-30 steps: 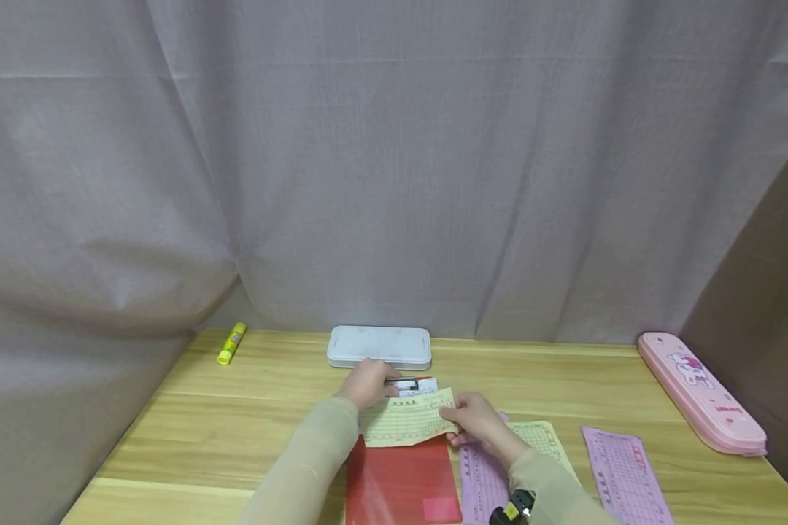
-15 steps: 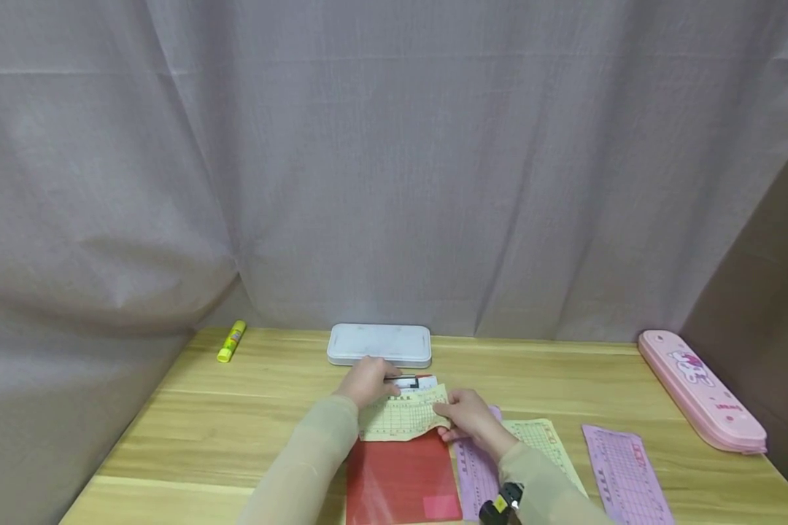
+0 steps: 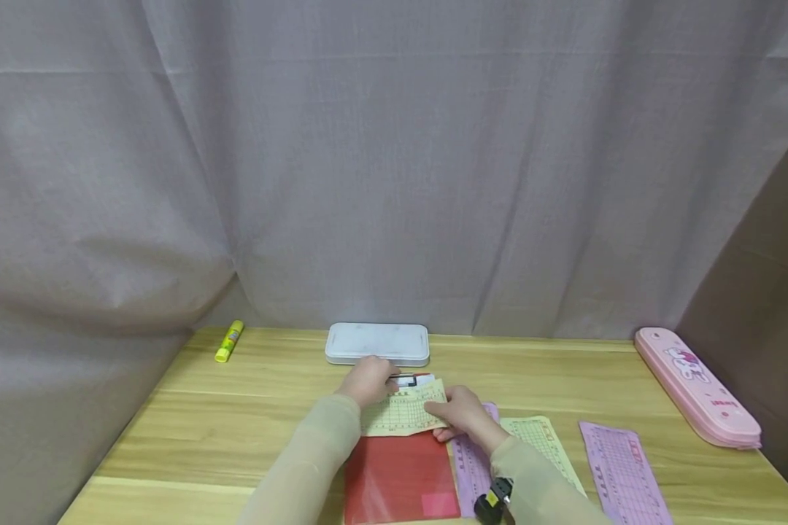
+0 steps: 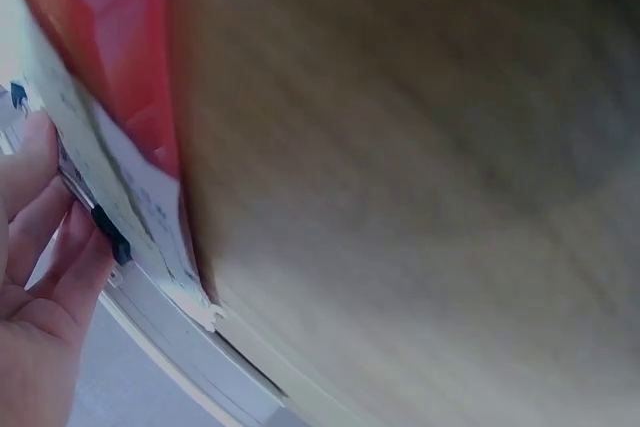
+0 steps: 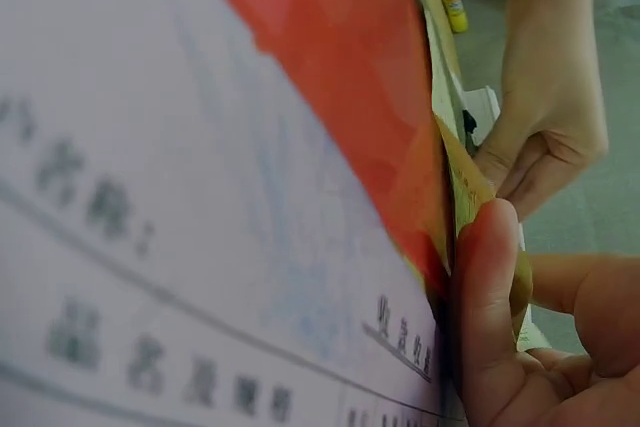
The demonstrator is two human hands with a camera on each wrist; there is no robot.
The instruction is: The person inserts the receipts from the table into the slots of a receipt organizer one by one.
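Observation:
A red folder (image 3: pixel 397 477) lies at the front middle of the table, with a dark metal clip (image 4: pixel 110 234) at its far end. My left hand (image 3: pixel 370 380) holds that clip, thumb and fingertips on its black parts in the left wrist view. A yellow printed form (image 3: pixel 397 415) lies across the folder's upper part, its far edge close to the clip. Between thumb and fingers, my right hand (image 3: pixel 462 410) pinches the form's right edge, which curls up a little. White paper shows under the clip. Below the right wrist lies a purple form (image 3: pixel 470 467), partly covered by the arm.
Another yellow form (image 3: pixel 543 443) and a second purple form (image 3: pixel 625 467) lie to the right. A white case (image 3: pixel 377 341) stands behind the folder. A yellow glue stick (image 3: pixel 230 340) is at the far left, a pink pencil case (image 3: pixel 696 386) at the far right. A grey curtain (image 3: pixel 394 160) hangs behind.
My right hand has shifted slightly left and away from me, bringing the yellow form's right edge flatter and further over the folder. The left hand stays at the clip.

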